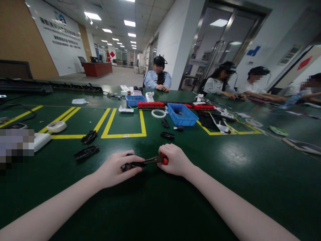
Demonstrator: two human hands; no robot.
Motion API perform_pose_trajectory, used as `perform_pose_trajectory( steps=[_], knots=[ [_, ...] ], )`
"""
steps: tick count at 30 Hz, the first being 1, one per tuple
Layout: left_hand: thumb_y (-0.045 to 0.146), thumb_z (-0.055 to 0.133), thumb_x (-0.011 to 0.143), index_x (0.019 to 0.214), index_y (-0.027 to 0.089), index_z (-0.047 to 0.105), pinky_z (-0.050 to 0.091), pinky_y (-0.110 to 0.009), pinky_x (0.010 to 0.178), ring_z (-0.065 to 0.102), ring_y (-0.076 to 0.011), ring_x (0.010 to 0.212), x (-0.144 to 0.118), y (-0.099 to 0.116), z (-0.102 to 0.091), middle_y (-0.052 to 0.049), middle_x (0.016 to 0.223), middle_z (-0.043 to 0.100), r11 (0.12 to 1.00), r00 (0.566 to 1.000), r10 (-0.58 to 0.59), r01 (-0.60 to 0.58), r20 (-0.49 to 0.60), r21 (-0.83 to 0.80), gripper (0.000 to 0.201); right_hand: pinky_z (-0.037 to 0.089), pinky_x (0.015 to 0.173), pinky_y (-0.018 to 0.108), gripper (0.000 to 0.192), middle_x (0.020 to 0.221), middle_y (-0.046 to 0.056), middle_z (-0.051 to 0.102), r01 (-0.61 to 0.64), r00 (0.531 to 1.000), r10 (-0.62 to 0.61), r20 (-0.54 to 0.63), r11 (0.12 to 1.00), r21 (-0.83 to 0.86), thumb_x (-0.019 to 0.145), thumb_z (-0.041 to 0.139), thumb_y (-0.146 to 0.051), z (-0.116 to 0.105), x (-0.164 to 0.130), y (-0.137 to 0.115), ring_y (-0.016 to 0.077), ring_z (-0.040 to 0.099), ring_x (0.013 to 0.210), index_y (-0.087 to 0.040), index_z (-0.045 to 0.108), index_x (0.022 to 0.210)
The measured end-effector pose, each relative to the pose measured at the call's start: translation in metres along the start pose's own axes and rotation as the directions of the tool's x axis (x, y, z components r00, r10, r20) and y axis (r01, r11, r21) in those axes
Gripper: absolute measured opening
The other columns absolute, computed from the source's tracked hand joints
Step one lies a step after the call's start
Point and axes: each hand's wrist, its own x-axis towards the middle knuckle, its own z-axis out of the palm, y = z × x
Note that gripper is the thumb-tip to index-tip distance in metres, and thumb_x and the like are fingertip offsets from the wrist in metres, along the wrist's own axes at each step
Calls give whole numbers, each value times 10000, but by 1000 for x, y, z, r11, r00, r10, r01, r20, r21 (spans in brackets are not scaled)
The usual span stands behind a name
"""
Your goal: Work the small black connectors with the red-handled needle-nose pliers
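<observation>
My left hand (124, 167) is closed around a black plastic part (132, 165), pinning it just above or on the green table; its exact shape is partly hidden by the fingers. My right hand (174, 159) grips red-handled needle-nose pliers (151, 160). The jaws of the pliers point left and meet the right end of the black part. Two similar black parts (87, 152) lie to the left of my left hand. Beyond my right hand lie another black part (167, 135) and a smaller black one (165, 123).
A blue bin (182, 115) with something dark in it stands ahead, beside a white tape roll (158, 113). Red strips (150, 105) lie behind. Another tape roll (57, 126) is at left. Yellow tape (124, 136) marks the green table (225, 194). Several people sit across and at right.
</observation>
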Motion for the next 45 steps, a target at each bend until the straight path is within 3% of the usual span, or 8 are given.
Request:
perform_pose_trajectory(
  steps=[20, 32, 45],
  knots=[
    [382, 532, 983, 1227, 235, 664, 527, -241, 685, 647, -144, 780, 0, 1, 0, -61, 1032, 647, 1000, 1000, -2, 2, -6, 15, 314, 381, 655, 292, 217, 726, 0, 582, -11, 1000, 11, 9, 1000, -16, 741, 695, -222, 0, 2, -2, 158, 518, 670, -214, 478, 754],
    [396, 531, 980, 1229, 242, 661, 520, -239, 673, 642, -148, 785, 2, 3, -3, -53, 1020, 650, 1000, 999, -22, 22, 46, -15, 320, 396, 668, 305, 173, 735, 4, 600, -22, 1000, 22, 16, 1000, -17, 763, 662, -204, -2, -1, -8, 166, 542, 682, -213, 489, 770],
    [364, 541, 983, 1234, 243, 662, 519, -250, 707, 640, -149, 806, 2, 6, -2, -58, 1044, 646, 1000, 999, -24, 24, 34, -4, 303, 372, 652, 298, 179, 733, 4, 595, 18, 1000, -17, 16, 998, -52, 750, 650, -213, -3, 1, -1, 160, 516, 662, -219, 471, 760]
  ],
)
